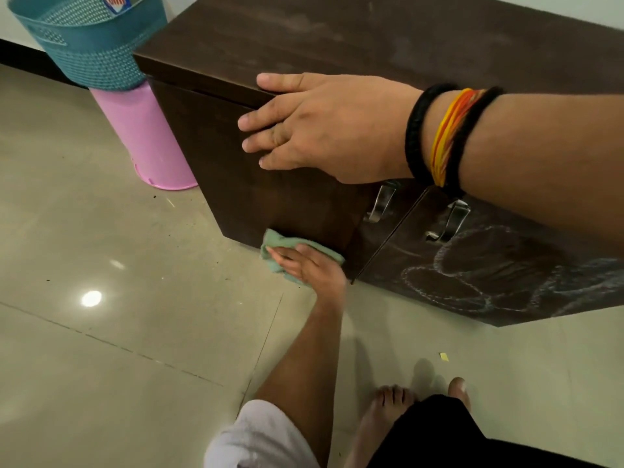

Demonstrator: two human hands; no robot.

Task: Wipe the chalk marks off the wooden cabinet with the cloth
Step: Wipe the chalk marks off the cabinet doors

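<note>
The dark wooden cabinet [304,204] stands on the floor with two front doors. White chalk outlines [452,285] cover the right door, and faint chalk smudges [304,23] lie on the top. My left hand [309,266] presses a green cloth [271,243] with flat fingers against the bottom of the left door. My right hand [324,126], with black and orange bands on the wrist, rests on the cabinet's upper front edge. Its thumb lies on top and its fingers are spread straight down the door.
A teal mesh basket [91,45] sits stacked on an upturned pink bucket [145,136] left of the cabinet. Two metal handles [381,202] stick out where the doors meet. My bare feet [388,410] stand on the glossy tiled floor [118,315].
</note>
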